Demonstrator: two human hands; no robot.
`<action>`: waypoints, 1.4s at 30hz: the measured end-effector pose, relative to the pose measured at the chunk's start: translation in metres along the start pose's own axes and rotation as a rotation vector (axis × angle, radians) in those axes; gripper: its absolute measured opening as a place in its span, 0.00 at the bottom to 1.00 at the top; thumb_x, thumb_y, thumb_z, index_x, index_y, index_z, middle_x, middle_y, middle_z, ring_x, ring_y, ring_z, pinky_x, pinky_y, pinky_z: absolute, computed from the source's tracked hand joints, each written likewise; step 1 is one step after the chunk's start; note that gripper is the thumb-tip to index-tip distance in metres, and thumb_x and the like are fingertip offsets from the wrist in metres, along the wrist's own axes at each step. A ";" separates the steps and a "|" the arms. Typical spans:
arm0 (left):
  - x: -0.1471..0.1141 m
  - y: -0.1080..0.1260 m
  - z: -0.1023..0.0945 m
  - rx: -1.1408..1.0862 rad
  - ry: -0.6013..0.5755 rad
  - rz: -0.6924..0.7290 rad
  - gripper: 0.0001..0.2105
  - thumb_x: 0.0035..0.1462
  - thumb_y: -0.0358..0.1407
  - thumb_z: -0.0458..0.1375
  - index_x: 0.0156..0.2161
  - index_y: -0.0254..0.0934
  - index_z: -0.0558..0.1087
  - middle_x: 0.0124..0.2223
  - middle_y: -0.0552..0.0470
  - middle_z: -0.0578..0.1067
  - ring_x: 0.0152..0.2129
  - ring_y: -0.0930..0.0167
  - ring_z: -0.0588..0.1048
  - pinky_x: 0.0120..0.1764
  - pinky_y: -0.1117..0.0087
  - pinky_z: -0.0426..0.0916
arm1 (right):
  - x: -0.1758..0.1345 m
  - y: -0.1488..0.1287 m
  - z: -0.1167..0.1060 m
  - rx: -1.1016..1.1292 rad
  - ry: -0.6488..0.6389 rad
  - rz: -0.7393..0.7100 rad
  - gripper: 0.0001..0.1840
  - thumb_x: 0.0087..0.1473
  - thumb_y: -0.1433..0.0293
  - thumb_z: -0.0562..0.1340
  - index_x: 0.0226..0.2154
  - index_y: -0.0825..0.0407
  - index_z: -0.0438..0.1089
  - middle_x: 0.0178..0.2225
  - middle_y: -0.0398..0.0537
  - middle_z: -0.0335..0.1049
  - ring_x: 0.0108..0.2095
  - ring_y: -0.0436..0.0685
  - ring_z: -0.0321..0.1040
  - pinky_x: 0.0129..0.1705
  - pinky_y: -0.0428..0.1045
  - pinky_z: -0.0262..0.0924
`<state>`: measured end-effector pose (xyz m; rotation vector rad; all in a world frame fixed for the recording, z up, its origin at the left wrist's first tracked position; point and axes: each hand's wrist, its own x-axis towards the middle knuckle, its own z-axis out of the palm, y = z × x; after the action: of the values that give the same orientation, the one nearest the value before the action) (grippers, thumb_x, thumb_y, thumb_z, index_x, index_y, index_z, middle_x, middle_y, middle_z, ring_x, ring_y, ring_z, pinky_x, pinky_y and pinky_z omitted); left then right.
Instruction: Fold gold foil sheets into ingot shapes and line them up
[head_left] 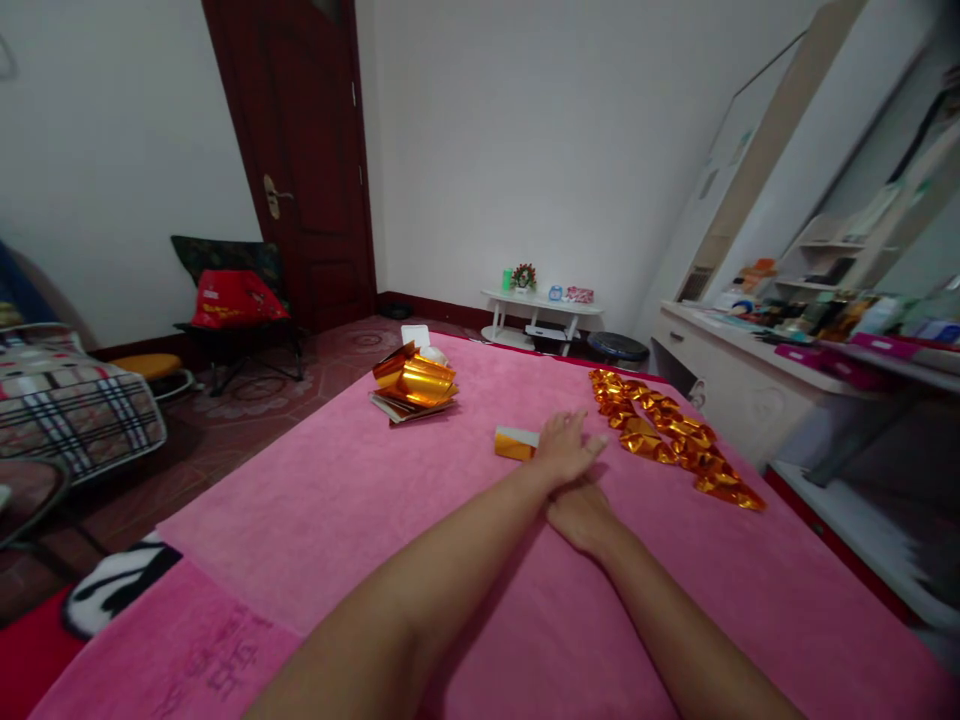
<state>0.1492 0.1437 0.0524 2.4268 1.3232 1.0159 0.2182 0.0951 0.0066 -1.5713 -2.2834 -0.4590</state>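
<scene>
A folded piece of gold foil paper [514, 446], with a pale upper face, lies on the pink blanket [360, 510]. Its right end passes beneath my left hand [566, 447], which is palm down with the thumb out to the side and the fingers stretched forward. My right hand [581, 510] is tucked close below it, partly covered, and its fingertips are hidden. A stack of gold foil sheets [415, 382] sits farther off to the left. To the right, crumpled folded gold foil pieces [667, 425] lie in long rows.
Behind the stack are a white round object [433, 355] and a small white box [415, 335]. A white dresser [750, 350] crowded with bottles stands along the right. A low white table [544, 303] is at the far wall. A red bag [236, 298] rests on a chair at left.
</scene>
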 end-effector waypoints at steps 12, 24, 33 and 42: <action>0.004 -0.039 0.007 -0.011 -0.176 0.079 0.38 0.57 0.59 0.27 0.66 0.39 0.40 0.68 0.48 0.43 0.65 0.60 0.34 0.63 0.54 0.35 | 0.002 -0.008 -0.014 0.039 -0.159 0.057 0.33 0.60 0.56 0.45 0.65 0.48 0.42 0.66 0.49 0.39 0.64 0.66 0.40 0.60 0.67 0.35; -0.004 -0.058 0.001 0.183 -0.121 0.019 0.39 0.57 0.60 0.29 0.66 0.37 0.44 0.67 0.43 0.46 0.64 0.56 0.37 0.62 0.51 0.35 | 0.003 -0.004 -0.004 0.041 -0.181 0.115 0.38 0.59 0.50 0.44 0.65 0.52 0.41 0.66 0.53 0.39 0.65 0.64 0.38 0.62 0.63 0.34; -0.014 -0.093 -0.020 0.344 -0.068 -0.067 0.36 0.58 0.58 0.35 0.65 0.38 0.49 0.67 0.41 0.46 0.64 0.55 0.38 0.60 0.47 0.35 | 0.003 -0.002 -0.001 0.043 -0.222 0.140 0.41 0.58 0.50 0.43 0.65 0.58 0.39 0.67 0.53 0.31 0.66 0.59 0.28 0.63 0.63 0.28; -0.033 -0.130 -0.049 0.439 -0.040 -0.162 0.36 0.57 0.59 0.38 0.64 0.40 0.50 0.67 0.42 0.47 0.64 0.52 0.42 0.59 0.46 0.39 | 0.002 -0.005 -0.007 0.065 -0.222 0.167 0.42 0.58 0.50 0.44 0.65 0.61 0.40 0.67 0.55 0.32 0.66 0.61 0.29 0.63 0.64 0.27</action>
<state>0.0189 0.1855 0.0124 2.5571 1.8564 0.6878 0.2136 0.0921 0.0129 -1.8413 -2.2709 -0.1737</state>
